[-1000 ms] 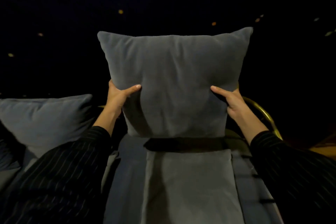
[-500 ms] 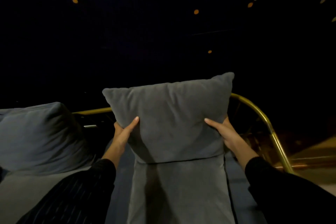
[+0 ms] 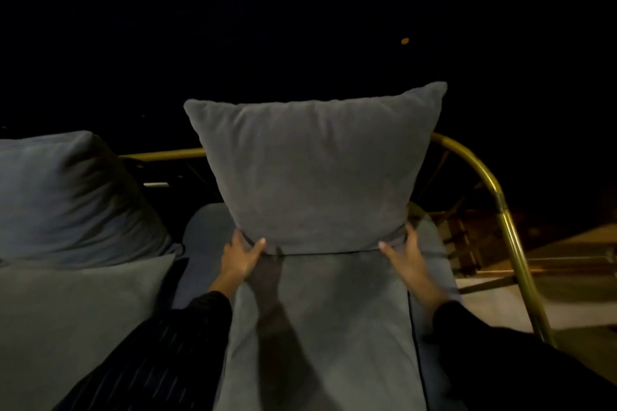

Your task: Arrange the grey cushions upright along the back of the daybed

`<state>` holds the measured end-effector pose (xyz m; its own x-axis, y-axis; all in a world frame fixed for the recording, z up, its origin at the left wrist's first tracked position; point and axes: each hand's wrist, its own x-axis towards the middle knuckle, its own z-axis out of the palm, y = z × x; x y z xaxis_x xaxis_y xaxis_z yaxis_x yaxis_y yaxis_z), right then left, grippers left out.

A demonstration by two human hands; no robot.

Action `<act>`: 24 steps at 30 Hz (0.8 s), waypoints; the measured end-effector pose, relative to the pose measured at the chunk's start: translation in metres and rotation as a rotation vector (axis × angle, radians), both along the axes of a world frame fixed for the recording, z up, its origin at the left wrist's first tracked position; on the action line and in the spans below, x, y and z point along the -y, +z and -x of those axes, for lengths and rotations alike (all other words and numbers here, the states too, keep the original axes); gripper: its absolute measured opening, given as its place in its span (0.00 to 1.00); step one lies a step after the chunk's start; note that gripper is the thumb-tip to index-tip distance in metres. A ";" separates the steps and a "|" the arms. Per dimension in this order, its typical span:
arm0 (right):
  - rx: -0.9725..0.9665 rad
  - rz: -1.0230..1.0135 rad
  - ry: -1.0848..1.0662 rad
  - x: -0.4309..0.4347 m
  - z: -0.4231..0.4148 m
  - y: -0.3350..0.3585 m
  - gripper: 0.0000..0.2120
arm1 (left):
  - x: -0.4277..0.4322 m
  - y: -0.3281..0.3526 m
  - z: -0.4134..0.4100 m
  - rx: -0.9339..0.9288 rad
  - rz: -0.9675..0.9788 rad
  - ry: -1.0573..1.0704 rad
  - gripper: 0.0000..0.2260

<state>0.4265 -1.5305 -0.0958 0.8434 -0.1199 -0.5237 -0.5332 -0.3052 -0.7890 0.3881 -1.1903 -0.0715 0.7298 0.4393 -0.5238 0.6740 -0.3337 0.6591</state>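
A square grey cushion (image 3: 314,173) stands upright at the back of the daybed, leaning against the brass rail (image 3: 480,173). Its lower edge rests on a flat grey cushion (image 3: 334,327) lying on the seat. My left hand (image 3: 242,257) grips the upright cushion's lower left corner, thumb on its front. My right hand (image 3: 405,253) holds the lower right corner. A second grey cushion (image 3: 66,200) stands upright to the left along the back.
Another flat grey cushion (image 3: 76,317) lies at the lower left. The brass frame curves down the daybed's right side, with pale floor (image 3: 500,304) beyond it. Everything behind the rail is dark.
Both hands have lowered the cushion from mid-air until it rests on the seat against the back rail. The hands slid from its sides down to its bottom corners.
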 end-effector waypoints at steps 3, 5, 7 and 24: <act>-0.196 0.038 0.031 0.009 0.071 -0.020 0.39 | -0.008 -0.076 0.054 -0.186 0.090 0.041 0.51; -0.283 0.006 0.027 0.013 0.111 -0.030 0.44 | -0.010 -0.108 0.083 -0.225 0.161 0.070 0.63; -0.377 -0.037 -0.032 0.017 0.133 -0.037 0.47 | -0.005 -0.099 0.101 -0.236 0.235 0.129 0.60; -0.449 -0.036 -0.150 0.011 0.125 -0.036 0.38 | 0.023 -0.051 0.121 -0.148 0.446 0.207 0.45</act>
<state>0.3012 -1.5415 -0.1321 0.5077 -0.1986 -0.8383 -0.8599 -0.1754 -0.4793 0.2673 -1.2137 -0.1220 0.5550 0.2774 -0.7842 0.7928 0.1088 0.5996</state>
